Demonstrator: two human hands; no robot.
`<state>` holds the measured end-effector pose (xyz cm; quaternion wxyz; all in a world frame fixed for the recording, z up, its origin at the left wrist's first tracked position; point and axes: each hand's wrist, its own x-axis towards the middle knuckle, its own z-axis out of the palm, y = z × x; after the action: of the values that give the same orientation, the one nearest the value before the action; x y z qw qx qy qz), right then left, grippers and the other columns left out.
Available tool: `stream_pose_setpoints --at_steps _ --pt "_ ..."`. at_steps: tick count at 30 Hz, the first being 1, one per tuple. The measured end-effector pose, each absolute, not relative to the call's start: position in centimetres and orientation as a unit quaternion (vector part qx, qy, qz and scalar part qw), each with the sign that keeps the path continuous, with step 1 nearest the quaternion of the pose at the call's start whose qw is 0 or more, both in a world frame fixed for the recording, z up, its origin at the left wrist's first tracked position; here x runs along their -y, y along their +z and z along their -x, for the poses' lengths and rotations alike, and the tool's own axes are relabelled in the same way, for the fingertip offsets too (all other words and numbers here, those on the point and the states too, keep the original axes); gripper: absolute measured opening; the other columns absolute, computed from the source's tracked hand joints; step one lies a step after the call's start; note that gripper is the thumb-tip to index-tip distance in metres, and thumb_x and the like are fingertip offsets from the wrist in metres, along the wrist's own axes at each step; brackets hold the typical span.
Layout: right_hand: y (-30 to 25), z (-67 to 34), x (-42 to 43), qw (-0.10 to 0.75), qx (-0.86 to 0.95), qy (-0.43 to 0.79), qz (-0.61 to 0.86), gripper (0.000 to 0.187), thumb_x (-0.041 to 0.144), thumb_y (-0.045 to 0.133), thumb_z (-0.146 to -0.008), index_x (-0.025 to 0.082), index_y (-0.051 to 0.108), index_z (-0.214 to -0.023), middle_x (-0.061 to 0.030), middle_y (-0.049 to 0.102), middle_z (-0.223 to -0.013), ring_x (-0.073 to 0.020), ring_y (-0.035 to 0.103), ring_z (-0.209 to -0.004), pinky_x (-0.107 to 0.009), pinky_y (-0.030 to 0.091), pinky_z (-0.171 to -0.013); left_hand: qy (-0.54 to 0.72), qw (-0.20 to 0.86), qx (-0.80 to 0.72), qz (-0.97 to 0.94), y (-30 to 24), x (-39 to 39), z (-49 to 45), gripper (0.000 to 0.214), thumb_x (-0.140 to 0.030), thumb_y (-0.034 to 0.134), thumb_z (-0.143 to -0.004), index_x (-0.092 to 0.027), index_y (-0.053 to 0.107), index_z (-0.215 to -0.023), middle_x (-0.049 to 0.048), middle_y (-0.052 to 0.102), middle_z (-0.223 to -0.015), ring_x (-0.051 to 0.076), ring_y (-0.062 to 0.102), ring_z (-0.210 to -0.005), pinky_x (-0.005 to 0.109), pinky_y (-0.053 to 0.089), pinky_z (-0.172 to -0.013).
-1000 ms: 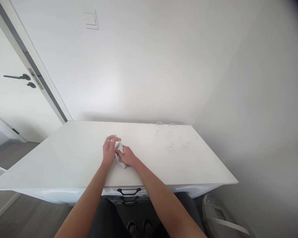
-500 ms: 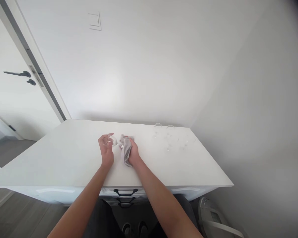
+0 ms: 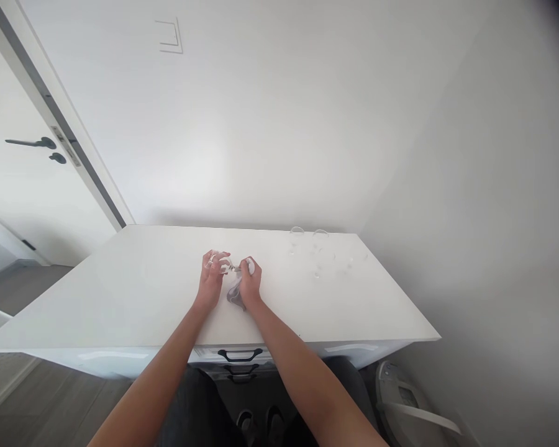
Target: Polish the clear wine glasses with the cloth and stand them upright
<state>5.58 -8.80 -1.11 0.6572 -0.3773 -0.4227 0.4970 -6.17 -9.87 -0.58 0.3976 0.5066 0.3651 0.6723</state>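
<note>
Over the middle of a white tabletop [image 3: 135, 292] my two hands meet. My left hand [image 3: 213, 277] is closed round a small clear glass [image 3: 220, 261], held on its side. My right hand [image 3: 250, 280] grips a grey cloth [image 3: 235, 293] that hangs down from its fingers and touches the glass's stem end. Both hands are just above the table surface.
Several clear glasses [image 3: 315, 248] stand at the table's back right, near the wall corner. A drawer with a black handle [image 3: 240, 354] is under the front edge. A white door with a dark lever [image 3: 32, 143] is at the left. A grey-white appliance [image 3: 410, 397] sits on the floor at right.
My hands had drawn apart half a second ago, with the cloth held off to the right; now they have come together again and the cloth is back against the glass.
</note>
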Motion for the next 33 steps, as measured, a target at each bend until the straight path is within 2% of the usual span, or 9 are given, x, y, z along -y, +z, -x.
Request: stream_pose_setpoints --at_steps 4,6,10,17,20,23,26,28,33 --pt "-0.9 -5.9 8.1 0.53 0.342 0.687 0.36 0.021 0.042 0.055 -0.08 0.023 0.048 -0.072 0.0018 0.041 -0.062 -0.0131 0.037 -0.053 -0.025 0.033 -0.047 0.669 0.457 -0.286 -0.511 -0.9 9.7 6.4 0.057 -0.065 0.072 -0.086 -0.031 0.054 -0.128 0.0095 0.06 -0.129 0.019 0.063 -0.1 0.034 0.054 -0.082" --pt "-0.9 -5.9 8.1 0.535 0.354 0.675 0.365 0.02 0.041 0.056 -0.079 0.023 0.05 -0.074 0.0014 0.044 -0.063 -0.0132 0.039 -0.054 -0.025 0.035 -0.048 0.674 0.435 -0.306 -0.512 -0.8 9.7 6.5 0.054 -0.062 0.073 -0.086 -0.03 0.057 -0.126 0.01 0.059 -0.132 0.02 0.063 -0.102 0.035 0.054 -0.086" --pt "-1.1 -5.6 8.6 0.655 0.406 0.491 0.407 0.02 0.039 0.061 -0.083 0.023 0.051 -0.076 0.0013 0.05 -0.072 -0.0132 0.047 -0.067 -0.022 0.044 -0.061 0.668 0.403 -0.328 -0.533 -0.5 9.9 6.4 0.041 -0.06 0.059 -0.097 -0.024 0.068 -0.115 0.0116 0.051 -0.14 0.018 0.062 -0.104 0.035 0.052 -0.09" --pt "-1.8 -6.1 6.5 0.502 0.315 0.704 0.392 0.02 0.039 0.055 -0.082 0.022 0.052 -0.072 -0.0022 0.053 -0.059 -0.0164 0.049 -0.052 -0.027 0.04 -0.047 0.693 0.423 -0.316 -0.491 -0.7 9.6 6.3 0.042 -0.055 0.069 -0.092 -0.027 0.059 -0.122 0.0098 0.063 -0.125 0.02 0.064 -0.106 0.034 0.054 -0.087" --pt "-1.9 -6.9 5.9 0.574 0.296 0.63 0.431 0.022 0.041 0.048 -0.087 0.023 0.05 -0.076 -0.006 0.065 -0.074 -0.0177 0.056 -0.062 -0.028 0.047 -0.057 0.729 0.383 -0.337 -0.456 -0.8 9.4 6.7 0.04 -0.057 0.063 -0.096 -0.027 0.058 -0.122 0.0103 0.064 -0.127 0.021 0.063 -0.116 0.033 0.054 -0.086" --pt "-1.9 -7.8 6.3 0.632 0.388 0.445 0.501 0.024 0.04 0.044 -0.092 0.023 0.053 -0.077 -0.0052 0.066 -0.082 -0.0187 0.06 -0.075 -0.03 0.051 -0.073 0.753 0.309 -0.392 -0.429 -1.0 9.5 7.2 0.042 -0.053 0.066 -0.095 -0.028 0.056 -0.126 0.0103 0.066 -0.126 0.022 0.063 -0.12 0.03 0.052 -0.085" --pt "-1.8 -8.1 7.8 0.525 0.639 0.305 0.472 0.015 0.029 0.051 -0.087 0.023 0.063 -0.093 -0.0027 0.067 -0.097 -0.0182 0.062 -0.085 -0.03 0.05 -0.083 0.739 0.241 -0.452 -0.438 -0.9 9.8 7.4 0.04 -0.048 0.072 -0.092 -0.025 0.062 -0.123 0.0105 0.065 -0.131 0.02 0.064 -0.11 0.03 0.051 -0.086" --pt "-1.8 -7.9 9.0 0.394 0.775 0.23 0.437 0.029 0.024 0.059 -0.081 0.026 0.067 -0.108 -0.0011 0.065 -0.117 -0.0166 0.063 -0.086 -0.029 0.05 -0.08 0.714 0.226 -0.478 -0.459 -0.9 10.0 7.4 0.04 -0.047 0.073 -0.091 -0.026 0.064 -0.123 0.009 0.066 -0.129 0.019 0.064 -0.104 0.03 0.051 -0.085" --pt "-1.9 -6.8 10.7 0.203 0.871 0.105 0.435 0.038 0.034 0.061 -0.089 0.03 0.066 -0.126 -0.0019 0.054 -0.146 -0.0178 0.068 -0.091 -0.031 0.053 -0.075 0.648 0.226 -0.52 -0.509 -0.8 10.3 7.2 0.051 -0.047 0.076 -0.088 -0.031 0.062 -0.134 0.0068 0.063 -0.129 0.021 0.063 -0.11 0.031 0.051 -0.087"
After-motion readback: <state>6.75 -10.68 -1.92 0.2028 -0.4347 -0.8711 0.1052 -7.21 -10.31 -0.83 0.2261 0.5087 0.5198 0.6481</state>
